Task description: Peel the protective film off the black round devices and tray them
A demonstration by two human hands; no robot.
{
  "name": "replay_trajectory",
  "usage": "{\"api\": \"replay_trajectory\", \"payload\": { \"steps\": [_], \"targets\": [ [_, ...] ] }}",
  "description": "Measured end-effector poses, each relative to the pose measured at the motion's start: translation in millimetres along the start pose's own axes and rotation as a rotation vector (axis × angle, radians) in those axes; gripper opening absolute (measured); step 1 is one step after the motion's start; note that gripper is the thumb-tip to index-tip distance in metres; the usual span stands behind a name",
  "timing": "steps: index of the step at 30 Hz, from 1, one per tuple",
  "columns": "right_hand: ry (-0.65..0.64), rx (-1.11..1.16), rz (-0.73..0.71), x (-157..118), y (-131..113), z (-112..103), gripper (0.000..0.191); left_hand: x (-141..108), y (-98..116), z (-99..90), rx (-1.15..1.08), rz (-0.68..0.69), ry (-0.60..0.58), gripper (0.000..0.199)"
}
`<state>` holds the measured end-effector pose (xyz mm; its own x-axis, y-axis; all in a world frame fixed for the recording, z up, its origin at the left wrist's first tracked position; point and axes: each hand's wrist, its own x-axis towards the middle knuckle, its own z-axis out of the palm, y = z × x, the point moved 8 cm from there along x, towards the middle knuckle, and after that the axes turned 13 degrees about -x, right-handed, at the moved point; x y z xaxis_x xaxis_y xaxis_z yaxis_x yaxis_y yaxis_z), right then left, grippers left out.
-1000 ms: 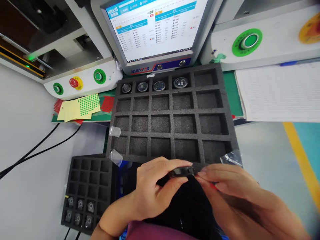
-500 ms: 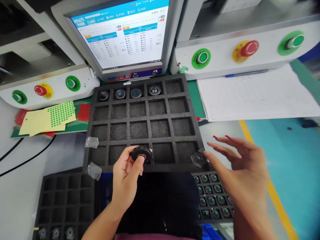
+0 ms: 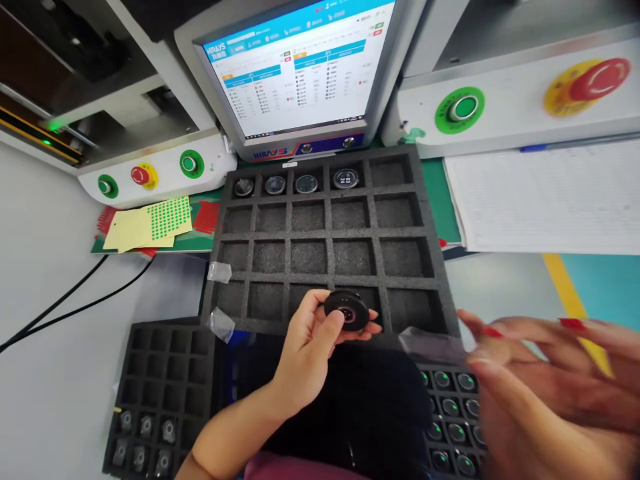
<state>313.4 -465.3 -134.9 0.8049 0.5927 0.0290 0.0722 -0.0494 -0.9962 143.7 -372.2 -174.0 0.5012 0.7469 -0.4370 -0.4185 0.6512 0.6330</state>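
My left hand (image 3: pixel 313 347) holds a round black disc-shaped part (image 3: pixel 347 311) by its edge, just above the near row of a large black foam tray (image 3: pixel 330 230). The tray's far row holds several round parts (image 3: pixel 306 183); its other cells look bare. My right hand (image 3: pixel 545 380) is blurred at the lower right, fingers spread, holding nothing, above a foam tray of small green-lit round parts (image 3: pixel 450 417). A small clear plastic bag (image 3: pixel 430 343) lies between that hand and the big tray's near right corner.
A monitor (image 3: pixel 300 70) stands behind the tray. Control panels with green and red buttons (image 3: pixel 145 175) (image 3: pixel 585 79) flank it. Paper sheets (image 3: pixel 545 200) lie at right, dotted sticker sheets (image 3: pixel 150 223) at left. Another foam tray (image 3: pixel 155 393) sits lower left, and clear bag scraps (image 3: pixel 220 323) beside it.
Both hands held the black part together; then my right hand let go and swung out to the right. My left hand has turned the part face up. The view has shifted.
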Motion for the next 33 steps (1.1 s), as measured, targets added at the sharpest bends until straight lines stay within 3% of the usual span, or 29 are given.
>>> {"api": "replay_trajectory", "payload": {
  "steps": [3,5,12,18,24,29,33],
  "targets": [
    [-0.165,0.205,0.112,-7,9,33,0.051,-1,-3,3.4,0.01,0.011,0.004,0.033],
    [-0.204,0.282,0.151,-11,13,49,0.049,-2,-1,4.8,0.078,0.057,0.01,0.037],
    [-0.275,0.389,0.243,-21,24,71,0.046,-10,3,6.4,0.123,0.199,-0.032,0.036],
    [-0.249,0.32,0.214,-21,26,67,0.048,-15,9,12.1,0.138,0.269,-0.094,0.053],
    [-0.21,0.231,0.142,-20,19,63,0.047,-13,9,10.4,0.255,0.223,-0.012,0.028],
    [-0.07,0.103,-0.076,-16,6,60,0.051,-11,8,11.3,0.298,0.241,-0.02,0.026],
    [0.072,0.098,-0.115,-9,16,48,0.047,-15,30,9.8,0.412,0.296,0.006,0.019]
  ]
}}
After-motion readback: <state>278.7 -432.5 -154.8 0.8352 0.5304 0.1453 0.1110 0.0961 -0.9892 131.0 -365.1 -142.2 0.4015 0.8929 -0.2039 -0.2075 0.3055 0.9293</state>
